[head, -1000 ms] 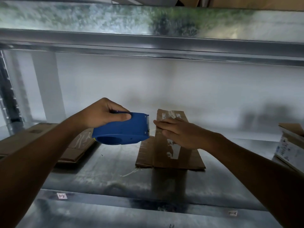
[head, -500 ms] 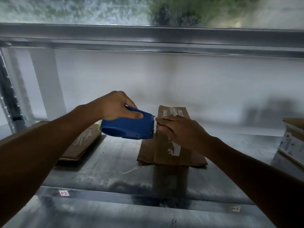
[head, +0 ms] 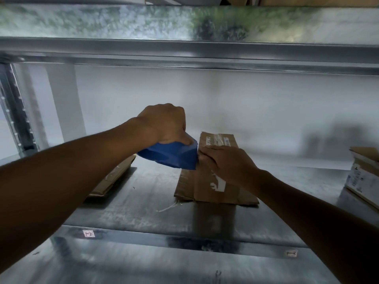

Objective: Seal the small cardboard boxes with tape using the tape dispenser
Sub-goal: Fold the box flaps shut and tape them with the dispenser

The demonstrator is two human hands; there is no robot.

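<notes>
I'm looking into a metal shelf (head: 143, 214) that fills the lower frame, with another shelf's beam (head: 205, 52) across the top. At centre, a cardboard box (head: 205, 189) lies flat on the shelf, its long axis running from the lower frame up toward the back wall. A second piece of cardboard (head: 114, 177) sits at centre left and a printed carton (head: 363, 175) at the right edge. My left hand (head: 164, 124) is clenched around the blue tape dispenser (head: 170, 156), held just left of the box's upper half, with its front edge meeting the box's left side. My right hand (head: 227, 162) is the nearer one. It rests palm-down on the box, with its fingertips at the dispenser's mouth, and I cannot tell whether they pinch a tape end. I judge the next pull must follow that long axis.
</notes>
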